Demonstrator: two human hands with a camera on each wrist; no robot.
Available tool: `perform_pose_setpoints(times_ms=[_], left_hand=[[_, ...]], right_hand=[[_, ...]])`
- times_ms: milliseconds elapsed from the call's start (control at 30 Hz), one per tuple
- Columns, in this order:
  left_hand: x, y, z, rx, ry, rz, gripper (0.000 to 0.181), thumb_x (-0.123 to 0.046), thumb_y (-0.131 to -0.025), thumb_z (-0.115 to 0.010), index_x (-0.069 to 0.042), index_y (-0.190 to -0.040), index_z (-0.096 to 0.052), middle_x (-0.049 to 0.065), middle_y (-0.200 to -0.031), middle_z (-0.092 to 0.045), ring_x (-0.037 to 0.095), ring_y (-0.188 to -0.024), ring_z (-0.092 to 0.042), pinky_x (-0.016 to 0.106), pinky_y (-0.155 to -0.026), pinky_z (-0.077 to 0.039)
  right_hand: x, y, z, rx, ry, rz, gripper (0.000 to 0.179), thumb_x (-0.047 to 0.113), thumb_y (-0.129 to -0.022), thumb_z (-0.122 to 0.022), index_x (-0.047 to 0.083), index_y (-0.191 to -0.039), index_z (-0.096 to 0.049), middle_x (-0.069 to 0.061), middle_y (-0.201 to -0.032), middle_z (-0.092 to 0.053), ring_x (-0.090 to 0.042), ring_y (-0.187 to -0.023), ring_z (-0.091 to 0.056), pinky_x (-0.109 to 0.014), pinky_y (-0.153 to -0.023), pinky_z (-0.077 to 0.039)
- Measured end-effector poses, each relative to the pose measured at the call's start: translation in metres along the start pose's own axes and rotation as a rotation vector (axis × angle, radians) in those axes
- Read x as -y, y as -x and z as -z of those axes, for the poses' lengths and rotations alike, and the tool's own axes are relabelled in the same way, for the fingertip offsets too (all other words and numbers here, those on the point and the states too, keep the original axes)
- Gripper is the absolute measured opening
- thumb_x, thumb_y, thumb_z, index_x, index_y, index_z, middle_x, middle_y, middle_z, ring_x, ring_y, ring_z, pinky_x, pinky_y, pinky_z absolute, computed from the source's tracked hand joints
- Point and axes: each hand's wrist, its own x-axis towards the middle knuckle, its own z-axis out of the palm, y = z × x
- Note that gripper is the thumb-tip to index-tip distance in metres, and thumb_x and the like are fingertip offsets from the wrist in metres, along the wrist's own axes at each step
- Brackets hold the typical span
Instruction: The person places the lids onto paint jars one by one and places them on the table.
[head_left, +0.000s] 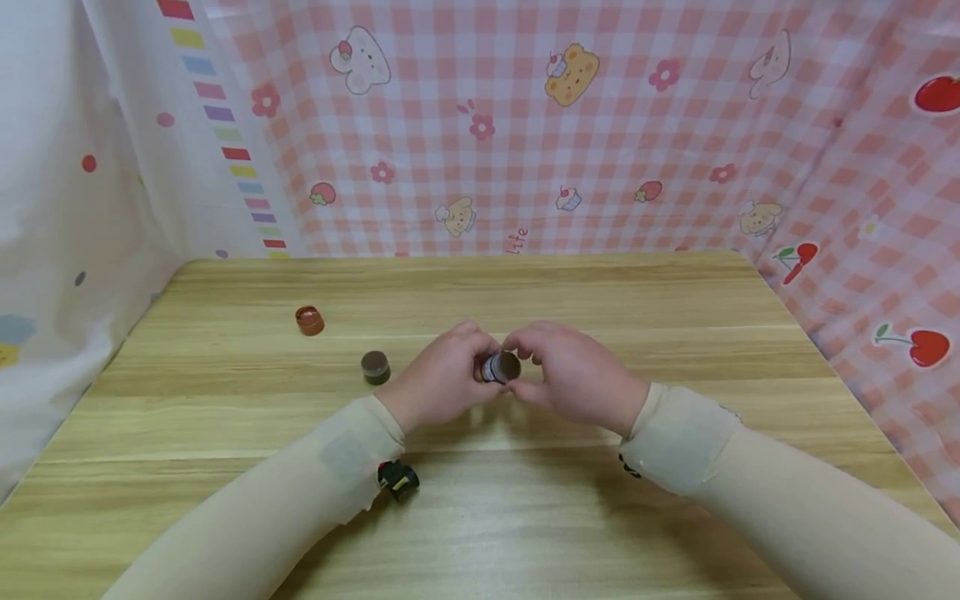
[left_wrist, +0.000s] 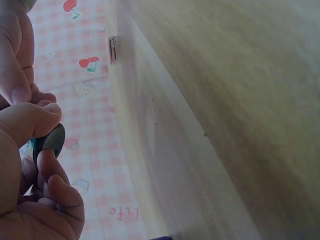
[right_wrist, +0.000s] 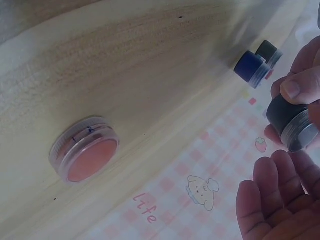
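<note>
In the head view my left hand [head_left: 441, 379] grips a small round dark jar [head_left: 508, 367], tilted with its round end facing right. My right hand [head_left: 579, 379] curves around that end from the right. The right wrist view shows the jar [right_wrist: 284, 114] as a black part with a clear ridged band, pinched by the left fingers. Below it the fingers of the right hand [right_wrist: 280, 200] extend loosely, close to the jar. The left wrist view has the left thumb and fingers on the jar [left_wrist: 54, 139], with the right hand [left_wrist: 17, 60] above.
A wooden table bears an orange-red jar [head_left: 309, 321] and a dark jar [head_left: 375, 367] at left. The right wrist view adds a pinkish clear jar [right_wrist: 85, 150] and a blue-topped jar [right_wrist: 250, 69], both hidden in the head view. Patterned cloth [head_left: 420, 125] hangs around the table.
</note>
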Motion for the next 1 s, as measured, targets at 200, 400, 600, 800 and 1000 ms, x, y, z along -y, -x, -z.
perform_pose_setpoints(times_ms=[200, 400, 600, 800, 1000], left_hand=[[-0.0002, 0.0002, 0.0004, 0.003, 0.000, 0.001, 0.022, -0.021, -0.092, -0.080, -0.007, -0.108, -0.074, 0.003, -0.103, -0.061, 0.015, -0.091, -0.057, 0.030, -0.083, -0.052], [-0.0002, 0.0005, 0.0002, 0.005, 0.004, -0.001, 0.021, -0.020, -0.092, -0.081, -0.007, -0.107, -0.074, 0.003, -0.102, -0.060, 0.015, -0.091, -0.056, 0.030, -0.083, -0.051], [-0.0003, 0.0008, -0.0002, 0.009, 0.002, 0.002, 0.019, -0.020, -0.092, -0.080, -0.008, -0.107, -0.074, 0.002, -0.102, -0.060, 0.015, -0.091, -0.056, 0.030, -0.082, -0.051], [0.0005, 0.0007, -0.0015, 0.005, 0.008, 0.005, 0.019, -0.019, -0.092, -0.080, -0.008, -0.107, -0.074, 0.002, -0.100, -0.059, 0.015, -0.090, -0.055, 0.030, -0.081, -0.051], [0.0007, 0.0003, -0.0018, 0.009, 0.004, 0.007, 0.021, -0.019, -0.092, -0.081, -0.008, -0.108, -0.074, 0.002, -0.101, -0.059, 0.014, -0.090, -0.055, 0.030, -0.081, -0.051]], right_hand=[[0.0009, 0.0001, 0.0001, 0.003, 0.001, 0.006, 0.026, 0.022, -0.093, -0.082, 0.007, -0.113, -0.073, -0.005, -0.104, -0.072, -0.023, -0.096, -0.068, -0.039, -0.086, -0.058], [0.0007, 0.0000, 0.0007, 0.009, -0.007, -0.009, 0.032, 0.020, -0.091, -0.082, 0.006, -0.118, -0.072, -0.007, -0.107, -0.073, -0.025, -0.099, -0.069, -0.041, -0.087, -0.058], [0.0012, 0.0008, 0.0008, 0.008, -0.009, -0.005, 0.026, 0.022, -0.092, -0.082, 0.007, -0.111, -0.073, -0.006, -0.105, -0.072, -0.022, -0.096, -0.068, -0.040, -0.086, -0.058], [0.0008, 0.0015, 0.0008, 0.010, -0.017, -0.014, 0.031, 0.020, -0.091, -0.082, 0.005, -0.117, -0.071, -0.008, -0.106, -0.071, -0.026, -0.098, -0.068, -0.041, -0.086, -0.058], [-0.0011, 0.0011, -0.0005, 0.007, -0.009, -0.027, 0.027, 0.024, -0.092, -0.081, 0.007, -0.111, -0.073, -0.007, -0.102, -0.071, -0.022, -0.093, -0.066, -0.039, -0.083, -0.057]])
